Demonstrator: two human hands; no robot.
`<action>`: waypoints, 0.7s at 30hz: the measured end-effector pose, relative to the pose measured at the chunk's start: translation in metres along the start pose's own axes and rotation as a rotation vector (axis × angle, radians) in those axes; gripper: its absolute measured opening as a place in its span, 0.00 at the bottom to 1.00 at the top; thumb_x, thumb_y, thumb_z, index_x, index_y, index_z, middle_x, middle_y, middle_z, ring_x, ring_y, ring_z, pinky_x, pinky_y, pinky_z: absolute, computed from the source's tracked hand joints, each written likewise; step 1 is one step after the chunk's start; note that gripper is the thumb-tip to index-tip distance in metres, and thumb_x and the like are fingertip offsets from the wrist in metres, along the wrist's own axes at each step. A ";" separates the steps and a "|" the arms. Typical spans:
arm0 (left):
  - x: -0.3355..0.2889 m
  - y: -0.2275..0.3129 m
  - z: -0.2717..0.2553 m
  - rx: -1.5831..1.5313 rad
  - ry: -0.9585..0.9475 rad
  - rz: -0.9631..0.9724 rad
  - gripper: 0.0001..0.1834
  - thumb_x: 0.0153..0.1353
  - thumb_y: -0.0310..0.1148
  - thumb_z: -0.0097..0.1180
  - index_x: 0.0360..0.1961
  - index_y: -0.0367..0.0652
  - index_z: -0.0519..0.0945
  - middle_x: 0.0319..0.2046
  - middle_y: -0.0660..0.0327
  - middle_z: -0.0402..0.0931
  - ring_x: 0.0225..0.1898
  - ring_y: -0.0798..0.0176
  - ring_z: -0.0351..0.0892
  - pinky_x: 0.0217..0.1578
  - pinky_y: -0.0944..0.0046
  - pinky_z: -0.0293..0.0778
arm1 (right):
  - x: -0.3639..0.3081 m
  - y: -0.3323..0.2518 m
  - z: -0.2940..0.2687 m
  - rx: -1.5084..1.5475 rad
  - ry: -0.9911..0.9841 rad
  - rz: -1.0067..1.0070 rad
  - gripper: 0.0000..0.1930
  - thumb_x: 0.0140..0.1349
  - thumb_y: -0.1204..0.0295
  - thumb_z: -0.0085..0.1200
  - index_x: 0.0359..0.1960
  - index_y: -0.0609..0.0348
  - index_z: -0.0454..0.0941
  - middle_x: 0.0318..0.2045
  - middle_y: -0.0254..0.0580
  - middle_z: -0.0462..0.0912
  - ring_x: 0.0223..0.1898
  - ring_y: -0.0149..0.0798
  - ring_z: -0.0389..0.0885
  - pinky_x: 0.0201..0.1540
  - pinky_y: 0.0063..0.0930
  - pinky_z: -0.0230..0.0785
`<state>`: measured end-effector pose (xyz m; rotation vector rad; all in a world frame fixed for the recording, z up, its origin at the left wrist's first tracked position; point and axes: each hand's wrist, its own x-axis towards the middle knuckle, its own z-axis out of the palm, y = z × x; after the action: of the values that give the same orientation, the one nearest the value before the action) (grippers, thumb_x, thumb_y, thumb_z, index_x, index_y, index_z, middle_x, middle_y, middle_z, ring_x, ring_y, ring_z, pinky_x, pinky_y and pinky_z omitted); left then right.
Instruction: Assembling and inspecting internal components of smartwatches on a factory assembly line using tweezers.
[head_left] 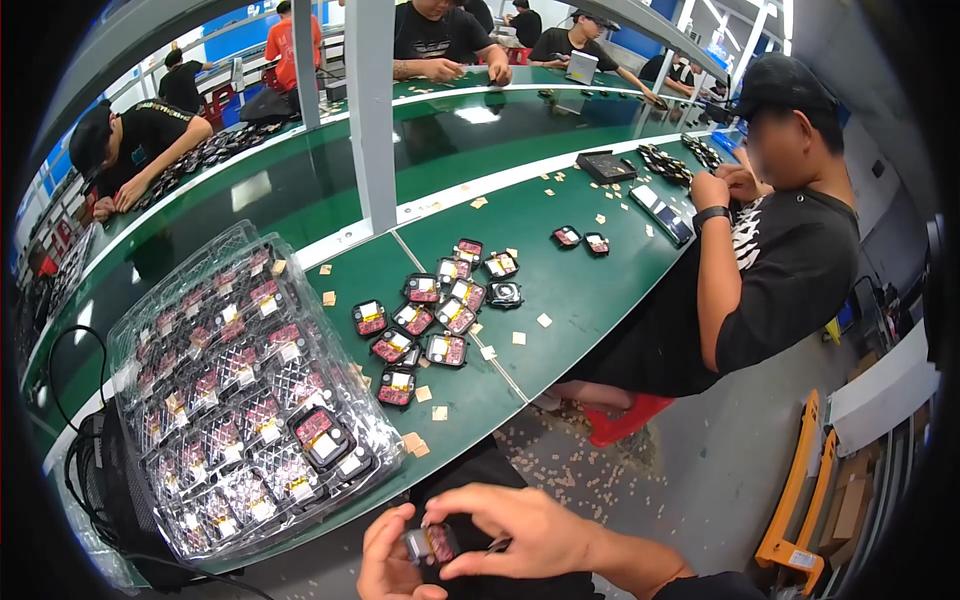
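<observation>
Over my lap, at the table's near edge, I hold a small black smartwatch body point(432, 546) with its reddish circuit board showing. My left hand point(382, 562) supports it from the left, fingers curled around it. From the right, my right hand point(535, 530) grips its edge between thumb and forefinger. A thin dark piece shows by the right fingers, too small to name. Beyond my hands, a cluster of similar open watch bodies point(447, 349) lies on the green table point(540, 365). Left of them stands a stack of clear plastic trays point(375, 425) filled with more bodies.
Small tan paper squares point(440, 413) are scattered over the table and floor. A grey post point(371, 120) rises beside the conveyor belt point(260, 190). A co-worker point(780, 260) sits close on my right. Black cables point(85, 480) run along the left; a yellow-orange frame point(800, 490) stands at right.
</observation>
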<state>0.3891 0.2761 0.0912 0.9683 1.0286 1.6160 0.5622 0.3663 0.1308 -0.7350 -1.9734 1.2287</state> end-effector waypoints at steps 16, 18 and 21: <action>0.006 -0.001 -0.012 -0.076 0.057 -0.079 0.40 0.60 0.50 0.75 0.63 0.31 0.74 0.57 0.50 0.78 0.58 0.51 0.82 0.62 0.52 0.78 | -0.008 -0.013 0.001 -0.185 -0.033 0.008 0.31 0.65 0.72 0.69 0.68 0.64 0.71 0.56 0.51 0.69 0.51 0.44 0.84 0.50 0.30 0.80; 0.005 -0.002 -0.018 -0.184 0.072 -0.104 0.39 0.61 0.45 0.75 0.64 0.30 0.73 0.58 0.49 0.78 0.59 0.49 0.81 0.63 0.49 0.78 | -0.010 -0.010 0.003 -0.205 -0.086 0.081 0.31 0.66 0.75 0.67 0.70 0.64 0.70 0.55 0.50 0.65 0.52 0.43 0.82 0.52 0.32 0.78; 0.007 -0.005 -0.022 -0.235 0.101 -0.124 0.39 0.61 0.43 0.75 0.65 0.30 0.72 0.59 0.48 0.78 0.60 0.47 0.81 0.63 0.48 0.77 | -0.010 -0.002 0.007 -0.197 -0.114 0.100 0.33 0.65 0.82 0.63 0.73 0.63 0.68 0.54 0.50 0.68 0.48 0.41 0.83 0.48 0.35 0.78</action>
<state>0.3690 0.2795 0.0805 0.6598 0.9227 1.6523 0.5628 0.3541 0.1283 -0.8876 -2.1981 1.1668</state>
